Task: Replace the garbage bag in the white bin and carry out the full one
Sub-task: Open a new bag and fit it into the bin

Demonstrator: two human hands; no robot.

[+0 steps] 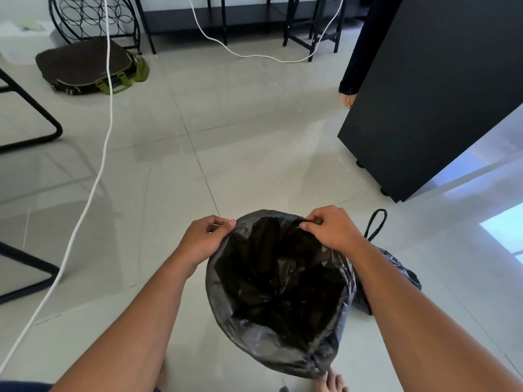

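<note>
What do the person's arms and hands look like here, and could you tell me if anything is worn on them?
Both arms are bare from the bottom edge of the picture to the fingertips: no sleeves, gloves, watch or bands show. The left hand and right hand carry no rings that I can see. The nails look short and unpainted.

Both hands (208,239) (332,229) pinching black bag (280,292) rim

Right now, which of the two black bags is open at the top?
The bag stretched open between both hands; the other bag, on the floor to its right, is closed, its loop handle up.
</note>
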